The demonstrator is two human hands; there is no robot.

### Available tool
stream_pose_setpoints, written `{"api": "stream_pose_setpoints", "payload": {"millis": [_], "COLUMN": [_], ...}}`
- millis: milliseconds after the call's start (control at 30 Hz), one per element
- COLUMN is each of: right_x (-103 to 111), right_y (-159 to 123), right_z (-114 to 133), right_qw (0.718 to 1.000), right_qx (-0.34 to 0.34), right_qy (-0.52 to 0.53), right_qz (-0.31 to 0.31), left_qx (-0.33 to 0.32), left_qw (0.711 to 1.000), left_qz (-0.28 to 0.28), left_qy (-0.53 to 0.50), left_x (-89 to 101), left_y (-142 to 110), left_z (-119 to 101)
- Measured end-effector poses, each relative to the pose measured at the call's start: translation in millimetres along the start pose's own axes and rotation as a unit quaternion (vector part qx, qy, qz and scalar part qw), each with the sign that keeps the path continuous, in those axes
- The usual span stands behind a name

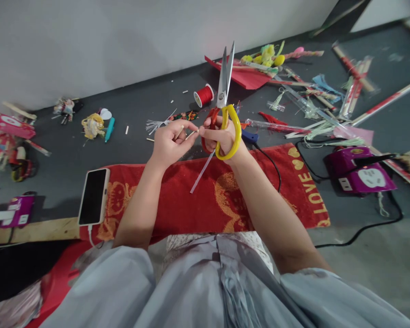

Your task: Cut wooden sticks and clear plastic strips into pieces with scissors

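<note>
My right hand (218, 136) is closed around scissors (225, 86) with one yellow and one red handle loop, blades nearly closed and pointing up and away. Its fingertips also pinch a thin pale stick (202, 173) that slants down toward the red towel (177, 200). My left hand (171, 141) sits just left of it, fingers curled and pinching short thin wooden sticks (190, 134), fingertips almost touching the right hand. Both hands hover above the far edge of the towel.
A phone (93, 196) on a charging cable lies at the towel's left end. A red thread spool (203, 95) stands beyond the hands. A purple power strip (358, 171) with black cables lies right. Wrapped sticks, tassels and craft scraps litter the dark floor.
</note>
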State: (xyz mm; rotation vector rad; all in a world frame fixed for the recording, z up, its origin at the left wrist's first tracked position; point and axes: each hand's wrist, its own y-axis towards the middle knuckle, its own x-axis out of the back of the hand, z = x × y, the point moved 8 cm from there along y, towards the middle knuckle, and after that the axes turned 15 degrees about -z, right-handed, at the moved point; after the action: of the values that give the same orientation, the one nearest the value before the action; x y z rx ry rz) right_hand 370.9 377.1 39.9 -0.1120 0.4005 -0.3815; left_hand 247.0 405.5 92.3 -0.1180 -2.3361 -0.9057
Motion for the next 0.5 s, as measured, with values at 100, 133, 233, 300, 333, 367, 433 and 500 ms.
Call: {"api": "stream_pose_setpoints", "payload": {"millis": [100,133,233,300,333,367,433,500], "right_x": [-0.5,-0.7,-1.7,-2.0,-1.7,-0.8,2.2,5.1], "right_y": [1.5,1.9,2.8,4.2,5.4,6.9,10.2,12.7], "right_z": [-3.1,-4.0,-7.2,-10.2,-12.0,-13.9,-17.5,-20.0], "right_qw": [1.000,1.000,1.000,0.999,0.999,0.999,0.999,0.999], "right_qx": [-0.010,-0.012,-0.017,-0.023,-0.026,-0.031,-0.041,-0.050], "right_qy": [0.002,0.004,0.013,0.016,0.015,0.013,0.008,0.006], "right_qz": [0.013,0.014,0.015,0.018,0.018,0.017,0.006,-0.006], "left_qx": [-0.007,-0.009,-0.011,-0.002,0.005,0.012,0.028,0.041], "left_qw": [1.000,0.999,0.999,0.998,0.998,0.996,0.991,0.979], "left_qz": [0.007,0.011,0.024,0.024,0.018,0.011,0.008,0.039], "left_qy": [0.030,0.037,0.044,0.056,0.068,0.084,0.129,0.197], "left_x": [-0.3,-0.9,-1.5,2.0,5.3,9.2,14.9,13.3], "left_y": [-0.6,-1.1,-1.6,0.4,2.4,4.8,9.3,11.2], "left_z": [-2.9,-3.5,-1.9,5.3,10.7,17.1,31.6,46.3]}}
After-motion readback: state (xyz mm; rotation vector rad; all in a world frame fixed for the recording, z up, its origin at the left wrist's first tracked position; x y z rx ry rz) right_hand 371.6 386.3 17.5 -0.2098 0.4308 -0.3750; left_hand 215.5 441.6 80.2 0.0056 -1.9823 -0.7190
